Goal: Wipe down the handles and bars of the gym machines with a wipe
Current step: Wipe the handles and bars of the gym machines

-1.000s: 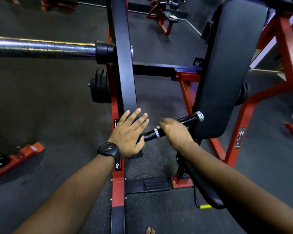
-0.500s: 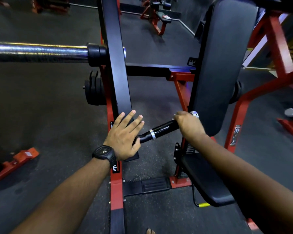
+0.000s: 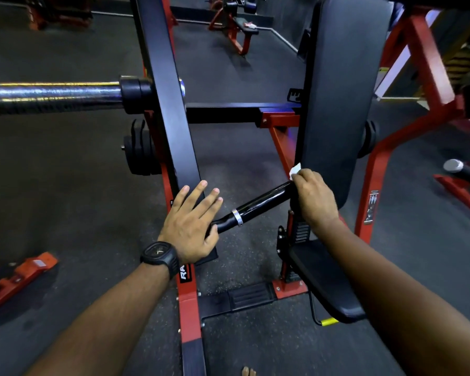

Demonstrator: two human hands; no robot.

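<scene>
Head view looks down on a red steel machine frame (image 3: pixel 375 185) on a dark rubber floor. The right hand (image 3: pixel 314 200) is curled over the far end of a glossy black cylindrical handle with a silver ring (image 3: pixel 261 203), just beside the lower edge of a tall black padded backrest (image 3: pixel 337 104). A corner of the small white wipe (image 3: pixel 295 169) pokes out above the knuckles, so the wipe sits pinned between palm and handle there. The left hand (image 3: pixel 190 226) lies flat, fingers straight and spread, at the handle's inner end where it meets a slanted black steel beam (image 3: pixel 168 104). It grips nothing and seems only to steady the part. A black wristwatch (image 3: pixel 159 256) sits on that wrist.

As for progress, this one handle is being worked, with the wipe at its outer tip. The bare stretch between the hands shines, but whether from wiping or from its own finish I cannot tell. Plenty looks left: the long chrome bar sleeve (image 3: pixel 52 97) left of the beam, a second black handle with a silver cap (image 3: pixel 456 168) low on the right, well apart from both hands, and the far red machine (image 3: pixel 234 31) at the back.
</scene>
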